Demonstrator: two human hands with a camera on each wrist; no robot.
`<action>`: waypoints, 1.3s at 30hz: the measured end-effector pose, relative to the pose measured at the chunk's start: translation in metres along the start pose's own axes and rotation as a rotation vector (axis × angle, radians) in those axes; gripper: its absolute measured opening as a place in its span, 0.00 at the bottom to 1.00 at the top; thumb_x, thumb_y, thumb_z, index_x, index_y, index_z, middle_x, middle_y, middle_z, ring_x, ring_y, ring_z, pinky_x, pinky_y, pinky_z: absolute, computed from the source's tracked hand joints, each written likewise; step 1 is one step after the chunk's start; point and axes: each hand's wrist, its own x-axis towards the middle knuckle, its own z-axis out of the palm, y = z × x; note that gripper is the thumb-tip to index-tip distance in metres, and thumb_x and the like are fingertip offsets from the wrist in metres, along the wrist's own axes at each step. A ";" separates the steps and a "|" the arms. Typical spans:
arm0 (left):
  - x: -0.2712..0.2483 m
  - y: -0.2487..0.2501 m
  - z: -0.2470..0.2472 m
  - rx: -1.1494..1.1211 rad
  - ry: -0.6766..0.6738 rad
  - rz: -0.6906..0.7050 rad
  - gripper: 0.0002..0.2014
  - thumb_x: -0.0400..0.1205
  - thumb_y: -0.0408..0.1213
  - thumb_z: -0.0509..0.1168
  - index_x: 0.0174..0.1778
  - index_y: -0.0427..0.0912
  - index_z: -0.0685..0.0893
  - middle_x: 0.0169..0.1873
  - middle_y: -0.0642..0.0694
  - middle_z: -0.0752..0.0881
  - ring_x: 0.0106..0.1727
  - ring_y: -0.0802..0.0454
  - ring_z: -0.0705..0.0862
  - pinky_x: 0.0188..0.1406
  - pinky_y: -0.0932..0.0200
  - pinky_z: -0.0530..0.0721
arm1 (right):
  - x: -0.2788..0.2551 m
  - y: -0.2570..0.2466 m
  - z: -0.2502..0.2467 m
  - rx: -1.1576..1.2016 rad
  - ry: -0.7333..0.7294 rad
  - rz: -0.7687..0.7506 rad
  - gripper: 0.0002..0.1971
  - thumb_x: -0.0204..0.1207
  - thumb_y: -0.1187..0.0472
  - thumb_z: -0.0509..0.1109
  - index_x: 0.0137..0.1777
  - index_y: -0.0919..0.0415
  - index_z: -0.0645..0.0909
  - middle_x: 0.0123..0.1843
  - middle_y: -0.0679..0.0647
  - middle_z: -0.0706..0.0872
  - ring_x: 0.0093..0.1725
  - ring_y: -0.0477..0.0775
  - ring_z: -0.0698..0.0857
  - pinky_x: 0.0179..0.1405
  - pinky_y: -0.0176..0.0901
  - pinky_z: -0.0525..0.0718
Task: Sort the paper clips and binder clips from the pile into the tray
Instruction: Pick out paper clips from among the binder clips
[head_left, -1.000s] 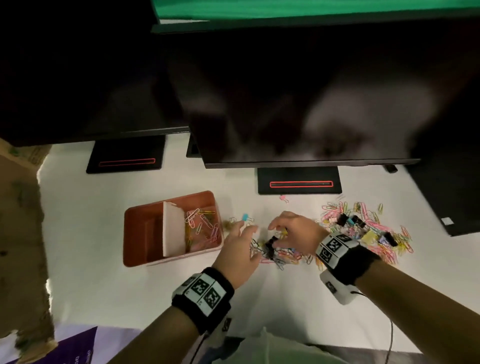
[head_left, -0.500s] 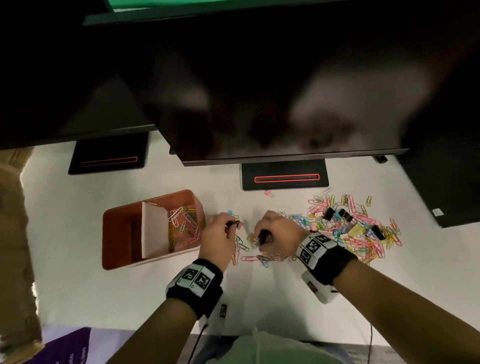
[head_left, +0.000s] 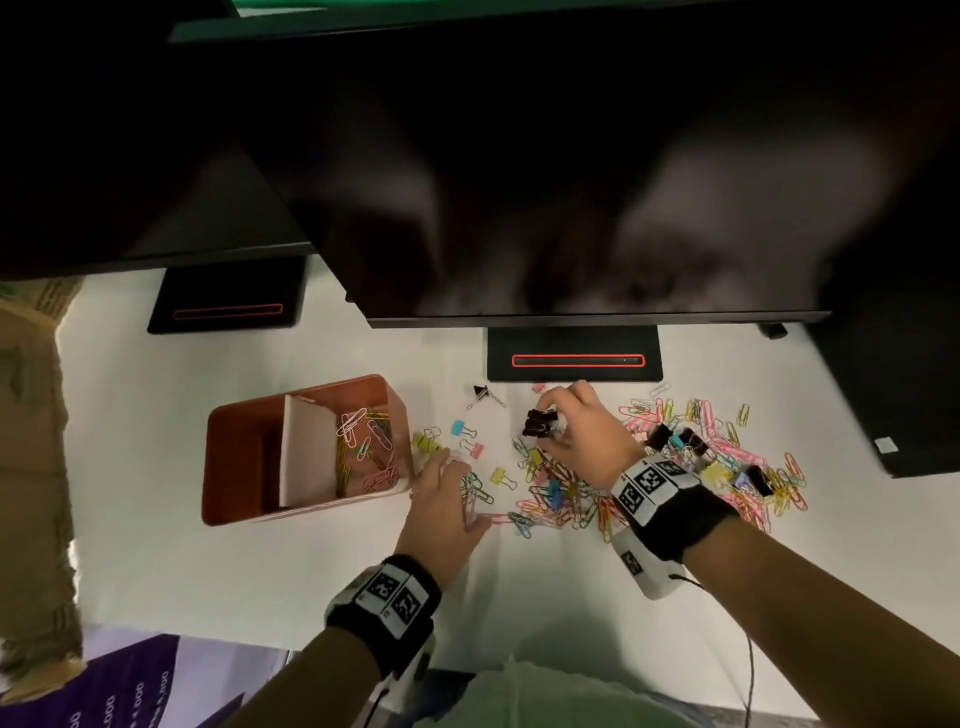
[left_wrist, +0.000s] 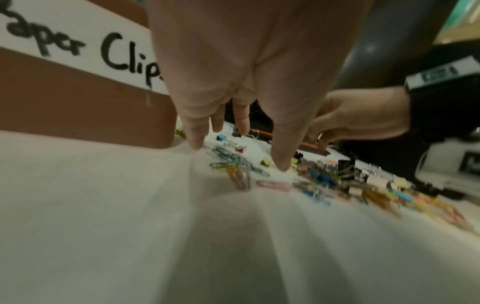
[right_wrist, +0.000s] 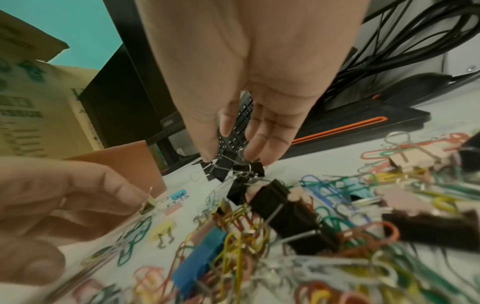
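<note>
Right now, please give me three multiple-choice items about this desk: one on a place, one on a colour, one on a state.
1. Which compartment of the tray holds the paper clips?
A. the one nearer the pile
B. the one farther from the pile
C. both

2. What colour are the binder clips in the right hand?
A. yellow
B. black
C. blue

3. How is the left hand?
A. fist
B. fingers extended near the table
C. gripping the tray

Key: 1 A, the clips lie right of the white divider; 2 B, a black cluster hangs from its fingertips; 3 B, fingers extended over loose clips.
</note>
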 end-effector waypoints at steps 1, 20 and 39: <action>0.000 -0.003 0.003 0.051 -0.029 0.001 0.32 0.74 0.42 0.71 0.72 0.46 0.66 0.79 0.46 0.56 0.80 0.44 0.56 0.79 0.48 0.63 | -0.003 0.000 0.001 -0.007 0.003 -0.011 0.15 0.75 0.58 0.72 0.59 0.52 0.73 0.59 0.50 0.73 0.43 0.48 0.81 0.46 0.40 0.84; 0.022 -0.026 0.003 0.061 0.026 0.127 0.14 0.76 0.32 0.69 0.58 0.38 0.82 0.54 0.43 0.82 0.56 0.48 0.79 0.56 0.64 0.71 | 0.024 -0.005 0.031 -0.390 -0.188 -0.079 0.13 0.80 0.57 0.62 0.63 0.51 0.79 0.60 0.50 0.82 0.61 0.54 0.77 0.60 0.46 0.75; 0.028 -0.018 0.005 0.121 -0.060 0.073 0.07 0.82 0.35 0.61 0.52 0.37 0.79 0.52 0.42 0.80 0.53 0.48 0.77 0.50 0.62 0.71 | 0.030 -0.005 0.032 -0.364 -0.233 -0.029 0.18 0.79 0.55 0.63 0.68 0.50 0.72 0.52 0.50 0.88 0.54 0.54 0.82 0.61 0.47 0.77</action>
